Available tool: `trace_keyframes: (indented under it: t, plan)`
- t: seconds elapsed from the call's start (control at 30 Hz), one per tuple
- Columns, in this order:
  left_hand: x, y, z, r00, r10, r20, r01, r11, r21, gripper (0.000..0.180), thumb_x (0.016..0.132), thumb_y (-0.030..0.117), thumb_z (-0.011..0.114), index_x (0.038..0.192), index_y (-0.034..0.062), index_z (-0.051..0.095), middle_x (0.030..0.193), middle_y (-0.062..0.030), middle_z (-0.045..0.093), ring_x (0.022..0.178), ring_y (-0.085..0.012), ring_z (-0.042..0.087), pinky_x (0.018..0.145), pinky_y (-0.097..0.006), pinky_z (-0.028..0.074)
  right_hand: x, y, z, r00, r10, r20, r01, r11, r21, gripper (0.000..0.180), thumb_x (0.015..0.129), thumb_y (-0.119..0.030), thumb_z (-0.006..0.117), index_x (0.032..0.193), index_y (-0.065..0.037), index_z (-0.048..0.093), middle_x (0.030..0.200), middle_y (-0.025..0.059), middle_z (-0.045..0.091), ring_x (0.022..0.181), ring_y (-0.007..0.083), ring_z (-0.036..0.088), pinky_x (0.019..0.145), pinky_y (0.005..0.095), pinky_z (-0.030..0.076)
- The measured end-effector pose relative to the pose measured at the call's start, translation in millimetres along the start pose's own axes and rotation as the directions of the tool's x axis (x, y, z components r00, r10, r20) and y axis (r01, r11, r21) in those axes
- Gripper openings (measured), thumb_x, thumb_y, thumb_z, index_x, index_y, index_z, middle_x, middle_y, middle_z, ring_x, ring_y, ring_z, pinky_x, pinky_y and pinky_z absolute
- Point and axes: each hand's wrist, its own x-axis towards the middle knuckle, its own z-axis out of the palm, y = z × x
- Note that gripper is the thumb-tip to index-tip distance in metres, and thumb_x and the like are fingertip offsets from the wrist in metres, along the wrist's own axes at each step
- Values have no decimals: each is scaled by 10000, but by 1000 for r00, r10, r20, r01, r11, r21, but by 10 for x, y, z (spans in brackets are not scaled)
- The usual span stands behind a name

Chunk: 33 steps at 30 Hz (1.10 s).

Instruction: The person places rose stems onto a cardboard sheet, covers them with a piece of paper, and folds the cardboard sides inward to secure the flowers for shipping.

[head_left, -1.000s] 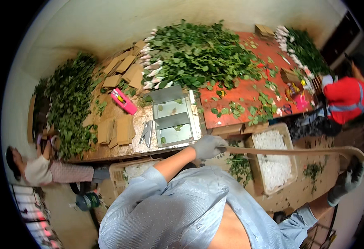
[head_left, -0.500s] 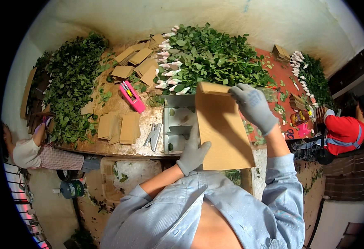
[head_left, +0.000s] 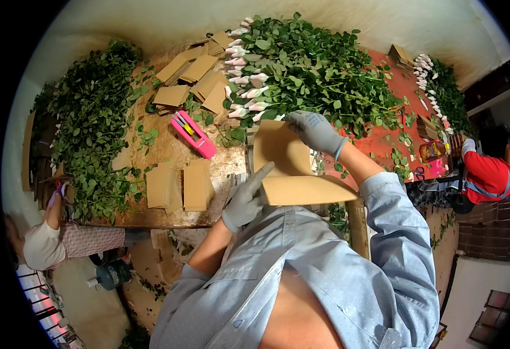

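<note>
A brown cardboard sheet (head_left: 278,145) is held up in front of my chest, bent so that its lower part stands out toward me as a flap. My right hand (head_left: 317,132), in a grey glove, pinches its top edge. At the left side, my grey-gloved left hand (head_left: 245,201) grips the sheet by the bend, index finger stretched along it; its thumb is hidden. The sheet covers most of the compartment tray behind it. A pink stapler (head_left: 194,135) lies on the table beyond my left hand.
Cardboard pieces (head_left: 197,185) lie stacked at the left, with more pieces (head_left: 198,68) farther back. Leafy stems with white-wrapped heads (head_left: 325,70) fill the far middle; another leafy pile (head_left: 95,116) is at left. People work at the left (head_left: 42,241) and right (head_left: 491,171).
The cardboard sheet, nearly flat before, is now bent with its lower part raised. My right hand has shifted left, and my left hand has moved left and slightly lower.
</note>
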Motion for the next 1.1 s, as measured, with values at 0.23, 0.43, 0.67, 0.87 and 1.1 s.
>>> trace_keyframes:
  t: [0.23, 0.43, 0.67, 0.87, 1.1]
  plan:
    - [324, -1161, -426, 831, -526, 179, 476, 840, 260, 431, 871, 108, 692, 1297, 51, 670, 1203, -180, 721, 1153, -272, 670, 1007, -368, 525, 137, -363, 4, 969, -189, -160, 163, 973, -162, 441, 849, -101, 724, 1262, -70, 571, 1266, 147, 589, 1191, 369, 556, 989, 476, 470]
    - [64, -1400, -366, 928, -357, 109, 283, 863, 418, 332, 925, 259, 641, 1183, 81, 750, 1162, -157, 747, 1077, -335, 691, 959, -412, 535, 270, -356, -98, 882, -236, 408, 58, 913, 403, 331, 916, -191, 704, 1216, -91, 610, 1166, 125, 617, 1088, 323, 607, 942, 435, 491]
    - [-36, -1427, -244, 977, -189, 98, 128, 889, 440, 341, 933, 272, 638, 1215, 110, 740, 1226, -137, 720, 1184, -321, 649, 1023, -408, 502, 258, -682, -264, 838, -540, -77, 540, 841, -20, 407, 819, -326, 703, 1132, -82, 616, 1119, 107, 598, 1067, 257, 594, 837, 374, 503]
    - [-125, -1439, -243, 921, -378, 96, 298, 841, 452, 390, 881, 298, 710, 1216, 100, 686, 1301, -108, 654, 1186, -293, 622, 993, -392, 502, 73, -579, -575, 813, -559, 162, 304, 645, 701, 297, 996, -256, 616, 1251, -107, 649, 1255, 121, 631, 1117, 352, 634, 945, 450, 532]
    - [-80, -1308, -165, 986, -143, 84, 65, 798, 599, 294, 888, 249, 695, 1154, 127, 723, 1197, -62, 723, 1109, -286, 668, 956, -399, 533, -306, 444, 1136, 876, -296, 379, 137, 909, 393, 527, 969, -318, 643, 1412, -50, 543, 1459, 185, 522, 1343, 381, 508, 1079, 493, 457]
